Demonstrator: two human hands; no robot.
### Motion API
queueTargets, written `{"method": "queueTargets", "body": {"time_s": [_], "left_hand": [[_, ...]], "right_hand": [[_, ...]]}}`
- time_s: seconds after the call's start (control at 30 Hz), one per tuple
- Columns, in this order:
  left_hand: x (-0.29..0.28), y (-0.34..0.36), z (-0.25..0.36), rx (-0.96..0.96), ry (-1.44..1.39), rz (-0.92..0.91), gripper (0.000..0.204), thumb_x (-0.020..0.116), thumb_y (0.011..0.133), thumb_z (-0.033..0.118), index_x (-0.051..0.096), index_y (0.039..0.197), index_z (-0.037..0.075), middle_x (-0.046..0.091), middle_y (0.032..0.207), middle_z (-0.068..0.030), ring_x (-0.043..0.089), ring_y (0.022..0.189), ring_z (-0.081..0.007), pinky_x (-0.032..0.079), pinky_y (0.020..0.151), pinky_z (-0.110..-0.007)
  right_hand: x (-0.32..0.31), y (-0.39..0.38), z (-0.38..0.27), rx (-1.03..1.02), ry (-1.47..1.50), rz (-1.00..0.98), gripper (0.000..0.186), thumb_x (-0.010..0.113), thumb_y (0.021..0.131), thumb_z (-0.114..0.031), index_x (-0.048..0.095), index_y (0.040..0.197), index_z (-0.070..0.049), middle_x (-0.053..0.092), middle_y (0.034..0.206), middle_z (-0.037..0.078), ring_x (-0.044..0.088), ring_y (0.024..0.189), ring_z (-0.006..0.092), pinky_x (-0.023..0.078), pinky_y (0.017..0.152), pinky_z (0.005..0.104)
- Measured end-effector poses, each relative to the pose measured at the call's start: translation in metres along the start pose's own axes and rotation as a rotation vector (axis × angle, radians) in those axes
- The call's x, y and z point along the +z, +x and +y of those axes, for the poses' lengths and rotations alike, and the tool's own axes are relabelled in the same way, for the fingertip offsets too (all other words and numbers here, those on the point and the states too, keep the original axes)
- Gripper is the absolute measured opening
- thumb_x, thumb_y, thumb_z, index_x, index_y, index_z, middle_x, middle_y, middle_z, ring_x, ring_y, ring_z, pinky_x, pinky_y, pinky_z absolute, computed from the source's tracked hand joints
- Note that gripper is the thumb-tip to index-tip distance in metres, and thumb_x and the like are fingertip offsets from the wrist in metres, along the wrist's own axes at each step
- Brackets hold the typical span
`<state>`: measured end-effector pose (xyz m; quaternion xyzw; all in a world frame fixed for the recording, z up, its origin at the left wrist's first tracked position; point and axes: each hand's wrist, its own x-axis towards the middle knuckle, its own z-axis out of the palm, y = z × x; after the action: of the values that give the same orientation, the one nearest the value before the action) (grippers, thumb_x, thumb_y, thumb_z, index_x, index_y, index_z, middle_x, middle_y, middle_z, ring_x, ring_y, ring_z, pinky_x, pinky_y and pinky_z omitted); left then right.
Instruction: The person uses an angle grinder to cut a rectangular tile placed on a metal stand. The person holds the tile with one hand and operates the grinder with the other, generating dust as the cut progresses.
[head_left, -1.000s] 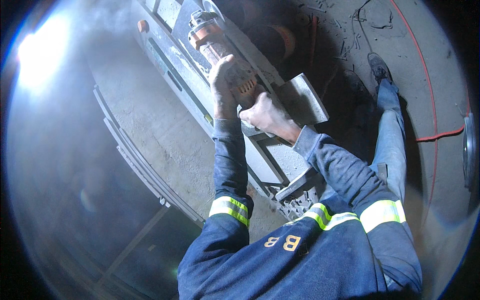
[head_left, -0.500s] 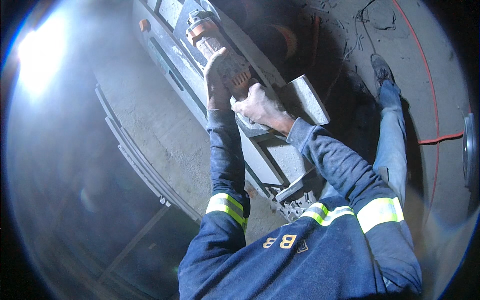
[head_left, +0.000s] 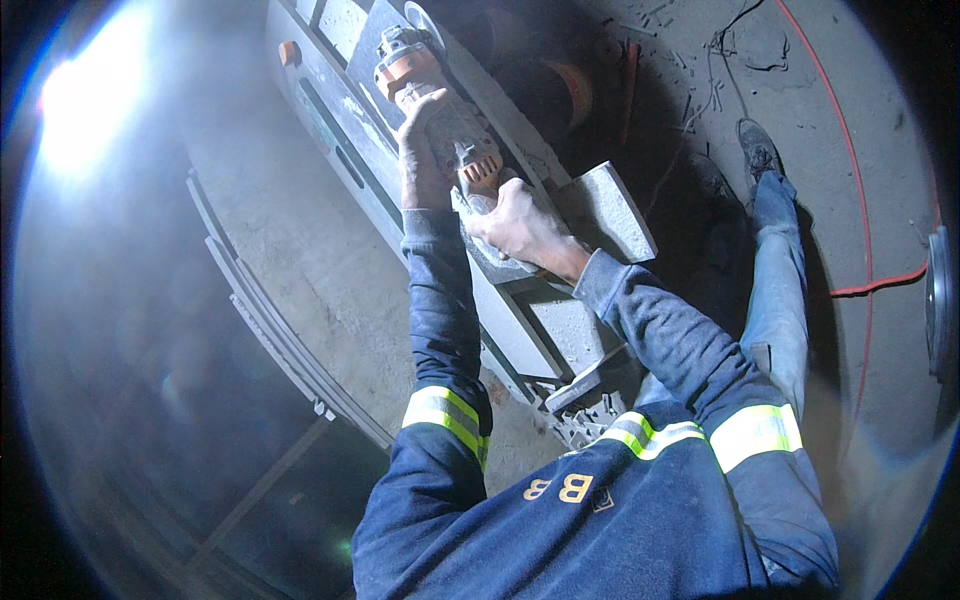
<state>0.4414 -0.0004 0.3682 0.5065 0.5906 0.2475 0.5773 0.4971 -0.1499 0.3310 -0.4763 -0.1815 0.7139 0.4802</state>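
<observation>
A dusty angle grinder with an orange collar lies lengthwise in front of me, its head toward the top of the view. My left hand is closed around the front of its body. Farther back, my right hand wraps its rear end, and the thumb points forward. At the head, a pale round disc shows in part. Beneath the tool runs a long grey slab, lying on a bench-like support; whether the disc touches it I cannot tell.
A pale block juts out right of my right hand. Offcuts lie close to my body. A red hose crosses the floor at right, near my shoe. Long strips lie at left. A bright lamp glares upper left.
My left hand and forearm have shifted slightly left, and the grinder's body has rolled or tilted a little. The right hand keeps its hold in nearly the same place.
</observation>
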Motion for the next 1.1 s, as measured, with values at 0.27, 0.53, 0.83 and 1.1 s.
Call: {"method": "queueTargets", "body": {"time_s": [0.27,0.53,0.83,1.1], "left_hand": [[0.014,-0.020,0.001,-0.019,-0.034,-0.050,0.026,0.063,0.089,0.023,0.065,0.106,0.003,0.065,0.095,-0.0081,0.065,0.083,-0.0190,0.054,0.072,-0.032],[0.006,-0.016,-0.002,0.012,-0.022,-0.047,0.026,0.065,0.088,0.024,0.065,0.104,0.004,0.063,0.094,-0.0061,0.063,0.079,-0.0169,0.053,0.068,-0.030],[0.011,-0.006,0.009,-0.067,-0.021,-0.083,0.025,0.066,0.086,0.021,0.059,0.104,0.005,0.063,0.091,-0.0090,0.064,0.078,-0.0201,0.054,0.070,-0.033],[0.014,-0.016,0.006,-0.052,-0.026,-0.039,0.025,0.066,0.085,0.020,0.059,0.104,0.005,0.063,0.092,-0.0087,0.064,0.081,-0.0201,0.053,0.073,-0.032]], "right_hand": [[0.000,-0.010,0.019,0.027,-0.002,-0.079,0.059,0.077,0.080,-0.031,0.055,0.107,0.017,0.066,0.096,0.022,0.068,0.089,0.0247,0.055,0.075,0.0329],[-0.003,-0.020,0.006,0.090,-0.049,-0.051,0.044,0.069,0.078,-0.026,0.060,0.097,0.013,0.068,0.083,0.021,0.070,0.076,0.0283,0.055,0.065,0.0387],[-0.003,0.005,0.009,-0.008,-0.044,-0.126,0.046,0.068,0.080,-0.028,0.062,0.100,0.013,0.068,0.085,0.024,0.070,0.077,0.0304,0.055,0.069,0.0404],[0.005,-0.006,0.014,0.063,-0.045,-0.052,0.046,0.069,0.080,-0.027,0.059,0.101,0.013,0.067,0.081,0.018,0.068,0.069,0.0264,0.054,0.062,0.0357]]}}
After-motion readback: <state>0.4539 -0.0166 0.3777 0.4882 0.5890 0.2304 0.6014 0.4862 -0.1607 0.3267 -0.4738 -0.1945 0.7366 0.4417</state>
